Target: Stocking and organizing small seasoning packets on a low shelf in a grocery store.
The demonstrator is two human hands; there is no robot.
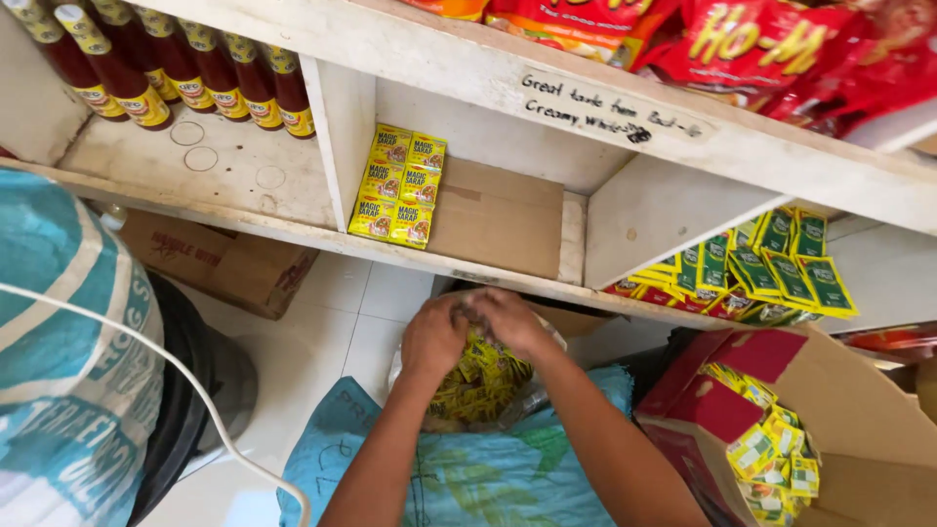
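Both my hands reach into a clear plastic bag (540, 388) full of small yellow seasoning sachets (478, 385). The bag rests on a light blue woven sack (468, 478). My left hand (434, 337) and my right hand (509, 320) meet at the bag's mouth, fingers curled around a clump of sachets or the bag's top; which one I cannot tell. On the wooden shelf (468, 256) above lies a strip of yellow sachets (398, 185) on a flat piece of cardboard (503, 215).
Red sauce bottles (176, 68) line the left compartment. Green and yellow sachet strips (771, 263) fill the right one. An open red carton (752, 420) of yellow sachets stands at right, a brown box (224, 259) under the shelf, a blue-white sack (68, 361) at left.
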